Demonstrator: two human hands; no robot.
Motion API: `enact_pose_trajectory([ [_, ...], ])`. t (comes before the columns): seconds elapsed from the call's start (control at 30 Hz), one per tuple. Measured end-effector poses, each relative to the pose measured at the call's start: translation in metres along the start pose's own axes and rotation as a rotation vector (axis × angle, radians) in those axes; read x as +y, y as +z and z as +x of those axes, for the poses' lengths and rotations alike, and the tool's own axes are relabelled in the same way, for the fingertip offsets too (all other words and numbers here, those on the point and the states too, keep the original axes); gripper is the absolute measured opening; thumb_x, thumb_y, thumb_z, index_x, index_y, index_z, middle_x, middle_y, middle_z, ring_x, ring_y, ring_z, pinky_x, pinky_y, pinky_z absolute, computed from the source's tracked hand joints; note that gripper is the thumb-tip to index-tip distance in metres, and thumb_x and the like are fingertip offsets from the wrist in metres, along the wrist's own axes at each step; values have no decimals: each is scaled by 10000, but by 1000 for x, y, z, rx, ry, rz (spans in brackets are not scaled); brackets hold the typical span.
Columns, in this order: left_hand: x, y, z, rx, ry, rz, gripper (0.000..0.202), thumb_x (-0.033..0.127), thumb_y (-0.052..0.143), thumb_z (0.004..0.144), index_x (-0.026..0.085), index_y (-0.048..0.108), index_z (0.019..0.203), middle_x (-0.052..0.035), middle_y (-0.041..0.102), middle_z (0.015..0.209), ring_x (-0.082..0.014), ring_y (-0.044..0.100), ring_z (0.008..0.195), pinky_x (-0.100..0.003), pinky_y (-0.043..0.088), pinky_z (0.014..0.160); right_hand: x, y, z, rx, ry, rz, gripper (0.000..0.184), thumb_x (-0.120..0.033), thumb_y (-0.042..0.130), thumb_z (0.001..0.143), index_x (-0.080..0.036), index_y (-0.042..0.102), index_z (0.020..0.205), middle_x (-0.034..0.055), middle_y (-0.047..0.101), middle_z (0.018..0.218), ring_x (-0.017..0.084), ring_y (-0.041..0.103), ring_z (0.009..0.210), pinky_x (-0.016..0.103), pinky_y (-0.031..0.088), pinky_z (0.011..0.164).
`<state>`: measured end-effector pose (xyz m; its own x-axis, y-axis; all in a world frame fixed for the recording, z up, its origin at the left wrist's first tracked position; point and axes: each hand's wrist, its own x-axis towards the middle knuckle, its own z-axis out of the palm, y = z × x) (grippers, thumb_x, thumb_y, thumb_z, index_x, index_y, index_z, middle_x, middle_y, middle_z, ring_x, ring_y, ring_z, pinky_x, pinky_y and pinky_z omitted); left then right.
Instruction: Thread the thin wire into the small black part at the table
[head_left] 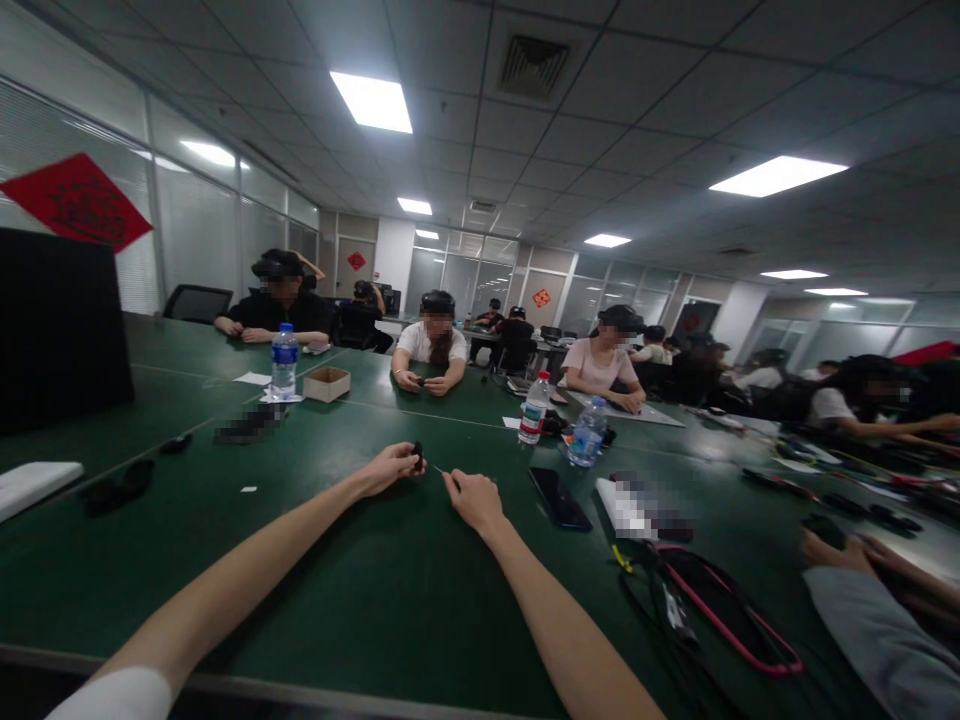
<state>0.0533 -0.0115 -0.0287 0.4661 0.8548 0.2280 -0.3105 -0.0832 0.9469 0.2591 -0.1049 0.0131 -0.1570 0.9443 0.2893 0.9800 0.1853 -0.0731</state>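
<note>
Above the green table (360,620), my left hand (390,470) pinches a small black piece (418,457) upright between thumb and fingers; its exact kind is too small to make out. Just to the right, my right hand (474,500) is closed around a thin pointed tool (438,468), whose slim tip sticks out toward the black piece. A gap shows between the tip and the piece. The tool's handle is hidden inside my fingers. Right of my right hand lies a dark phone (559,498).
Water bottles (284,365) (533,410) (589,433) stand farther back, near a small open box (327,384). Cables (675,610) and a pink-edged black item (731,610) lie at right, beside a co-worker's grey sleeve (877,640). Other people sit across the table.
</note>
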Motion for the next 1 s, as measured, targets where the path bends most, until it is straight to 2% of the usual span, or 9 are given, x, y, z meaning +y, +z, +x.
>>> enact_pose_trajectory([
  [0.23, 4, 5, -5, -21, -12, 70, 367, 326, 708, 748, 111, 574, 1014, -114, 632, 971, -176, 634, 863, -304, 466, 806, -3, 0, -1, 19, -157, -72, 550, -536, 167, 964, -244, 633, 960, 61, 687, 885, 157, 648, 758, 245, 445, 676],
  [0.47, 9, 9, -9, -65, 11, 188, 410, 370, 715, 724, 119, 590, 1023, -101, 645, 945, -183, 623, 859, -294, 468, 769, -4, 0, -2, 21, -161, -83, 533, -534, 184, 966, -241, 629, 957, 58, 684, 870, 149, 643, 736, 245, 443, 680],
  [0.7, 12, 11, -10, -95, 6, 210, 391, 392, 703, 726, 115, 591, 979, -87, 642, 919, -184, 618, 852, -310, 472, 790, -3, 1, -2, 29, -164, -22, 503, -530, 213, 966, -235, 621, 952, 52, 677, 847, 148, 637, 719, 246, 439, 668],
  [0.77, 11, 11, -8, -99, -16, 225, 377, 399, 693, 733, 114, 587, 955, -81, 642, 895, -173, 619, 825, -301, 473, 776, -2, 3, -1, 44, -117, 11, 507, -524, 202, 968, -230, 616, 966, 56, 675, 852, 152, 638, 730, 248, 437, 669],
  [0.9, 7, 9, -6, -144, -45, 304, 346, 390, 686, 740, 109, 583, 913, -75, 650, 825, -157, 615, 754, -278, 466, 724, 4, 4, 4, 90, 94, 67, 527, -489, 150, 982, -220, 604, 999, 71, 672, 858, 156, 639, 733, 248, 431, 660],
  [1.0, 7, 9, -6, -114, -26, 256, 354, 386, 688, 738, 110, 581, 931, -77, 647, 845, -155, 617, 750, -273, 458, 709, 7, 4, 5, 104, 96, 64, 526, -493, 153, 981, -226, 605, 966, 60, 669, 832, 161, 634, 718, 246, 422, 635],
])
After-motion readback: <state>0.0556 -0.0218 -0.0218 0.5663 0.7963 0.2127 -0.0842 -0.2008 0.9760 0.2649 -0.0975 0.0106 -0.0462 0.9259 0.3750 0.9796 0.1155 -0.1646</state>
